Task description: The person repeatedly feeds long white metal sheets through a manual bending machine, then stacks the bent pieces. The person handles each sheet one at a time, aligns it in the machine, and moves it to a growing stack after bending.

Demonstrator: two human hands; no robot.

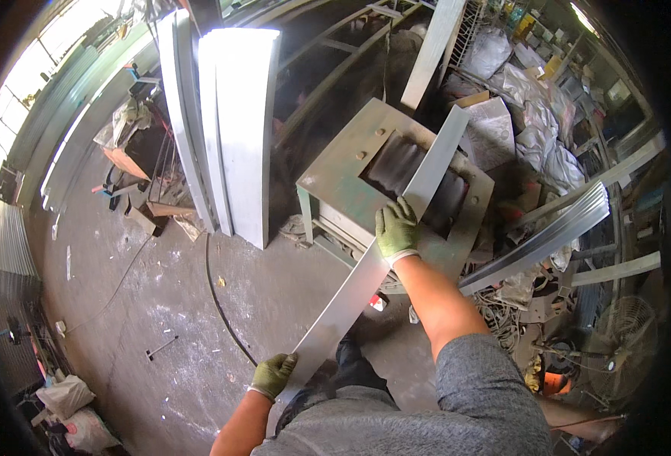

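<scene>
A cluttered metal workshop with a dusty concrete floor (pixel 160 304). Both gloved hands hold a long metal strip (pixel 381 251) slanting across a green roller machine (pixel 335 182): left hand (pixel 273 374) grips its near end, right hand (pixel 396 229) clasps its middle; the rollers lie partly hidden beneath.

Silver-grey metal strip (pixel 373 266); 2 olive-green gloves (pixel 396 229) (cuffs pale); worn green machine (pixel 335 175); grey sleeves (pixel 487 387); grey dusty floor (pixel 160 304).

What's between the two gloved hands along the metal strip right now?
In the head view, only bare metal strip runs between the left hand at its near end and the right hand by the green machine table.
</scene>
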